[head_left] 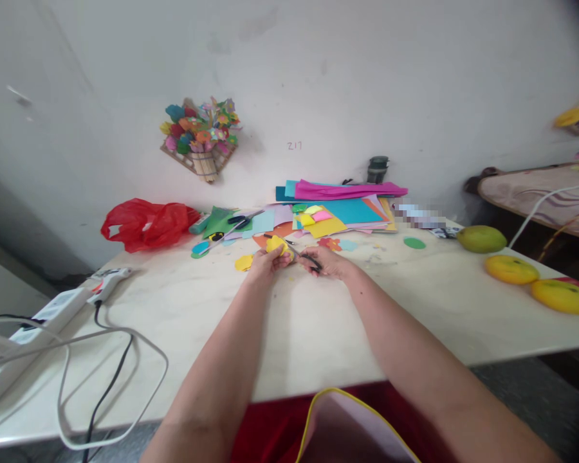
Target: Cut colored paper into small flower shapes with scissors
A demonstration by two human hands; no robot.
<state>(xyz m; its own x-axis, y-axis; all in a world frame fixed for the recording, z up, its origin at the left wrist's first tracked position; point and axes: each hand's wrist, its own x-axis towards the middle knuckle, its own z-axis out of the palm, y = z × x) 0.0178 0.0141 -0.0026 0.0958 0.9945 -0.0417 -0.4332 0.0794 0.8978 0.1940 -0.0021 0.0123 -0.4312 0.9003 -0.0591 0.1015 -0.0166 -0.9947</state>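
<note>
Between the fingers of my left hand [269,260] is a yellow paper flower cutout [276,244]. My right hand [329,262] grips the dark handles of a pair of scissors [313,262], and their blades point left at the yellow paper. Just left of my left hand lies another yellow paper piece [244,262]. Behind my hands on the table are orange-red paper flowers [329,244] and a light blue scrap [348,245]. A second pair of scissors [240,222] with dark handles rests on the paper sheets further back.
Coloured sheets [352,211] are piled along the wall, with a red plastic bag [147,224] to their left. Power strips [53,313] and loose cables lie at the left edge. A green mango [482,238] and yellow mangoes [511,269] sit at the right. A green oval [414,243] lies flat.
</note>
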